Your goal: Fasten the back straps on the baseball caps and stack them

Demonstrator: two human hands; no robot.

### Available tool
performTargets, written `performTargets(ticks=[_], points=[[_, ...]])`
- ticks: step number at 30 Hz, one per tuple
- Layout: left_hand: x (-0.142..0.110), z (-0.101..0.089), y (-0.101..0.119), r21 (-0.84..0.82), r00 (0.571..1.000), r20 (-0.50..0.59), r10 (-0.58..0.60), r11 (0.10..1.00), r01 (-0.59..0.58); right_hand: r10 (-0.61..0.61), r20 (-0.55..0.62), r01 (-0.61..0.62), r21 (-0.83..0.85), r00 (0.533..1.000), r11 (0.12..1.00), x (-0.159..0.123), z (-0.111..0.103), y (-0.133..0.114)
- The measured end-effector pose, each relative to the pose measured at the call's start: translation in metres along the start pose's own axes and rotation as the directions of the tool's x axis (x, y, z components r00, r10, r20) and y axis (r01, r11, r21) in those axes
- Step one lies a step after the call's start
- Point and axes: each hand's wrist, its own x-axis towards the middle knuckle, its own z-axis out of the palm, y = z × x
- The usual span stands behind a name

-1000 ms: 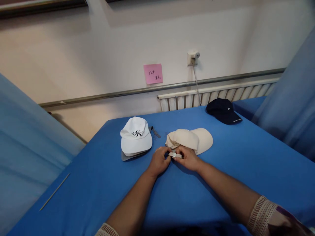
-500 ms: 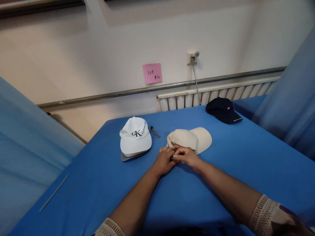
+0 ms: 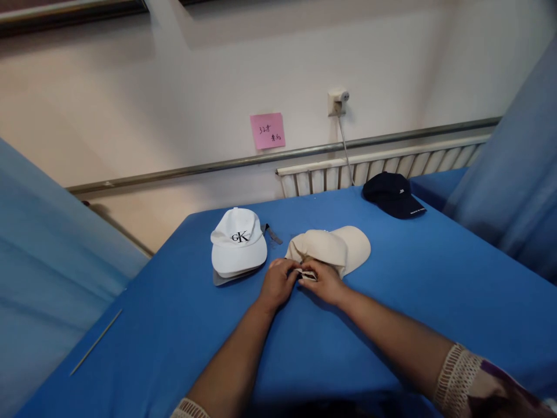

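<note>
A beige baseball cap (image 3: 324,247) lies on the blue-covered table, its brim pointing right. Both hands are at the cap's rear edge, on the side near me. My left hand (image 3: 278,283) is closed, pinching the left part of the cap's back strap. With thumb and fingers, my right hand (image 3: 322,282) grips the strap (image 3: 308,274) from the other side; a dark bit shows between the hands. The fastening itself is partly hidden by my fingers. Left of the hands, a white cap (image 3: 239,244) with black letters rests on top of a grey cap (image 3: 221,280).
A navy cap (image 3: 391,194) sits at the far right table edge. A thin stick (image 3: 96,342) lies at the left on the blue cover (image 3: 174,348). Behind are a radiator (image 3: 322,180), a metal rail (image 3: 195,169), a plugged-in cord and a pink note (image 3: 267,130). Blue curtains hang on both sides.
My left hand has shifted left, and the hands have drawn slightly apart. More of the strap shows between them, and the cap's rear opening has spread leftward.
</note>
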Motion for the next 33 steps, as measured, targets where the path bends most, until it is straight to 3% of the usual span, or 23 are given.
performTargets(ticks=[9,15,18,25,33], points=[[-0.001,0.000,0.002,0.110,0.997,-0.005,0.078,0.991,-0.077,0.010,-0.100,-0.043,-0.328,0.995,0.944,-0.003,0.000,-0.012],[-0.002,0.000,0.004,-0.005,0.982,-0.036,0.185,0.983,-0.185,0.006,-0.070,-0.031,-0.359,0.998,0.933,-0.003,-0.003,-0.018],[-0.003,0.000,0.005,0.017,0.978,-0.028,0.207,0.978,-0.207,0.011,-0.088,-0.046,-0.403,0.996,0.914,-0.004,-0.004,-0.020],[-0.001,-0.004,0.012,0.154,0.989,0.002,0.148,0.977,-0.147,-0.014,-0.209,-0.080,-0.435,0.978,0.897,-0.008,0.004,-0.023],[-0.003,-0.002,0.010,0.110,0.999,-0.045,0.021,0.994,-0.016,-0.050,-0.131,-0.001,-0.363,0.990,0.932,-0.009,-0.003,-0.026]])
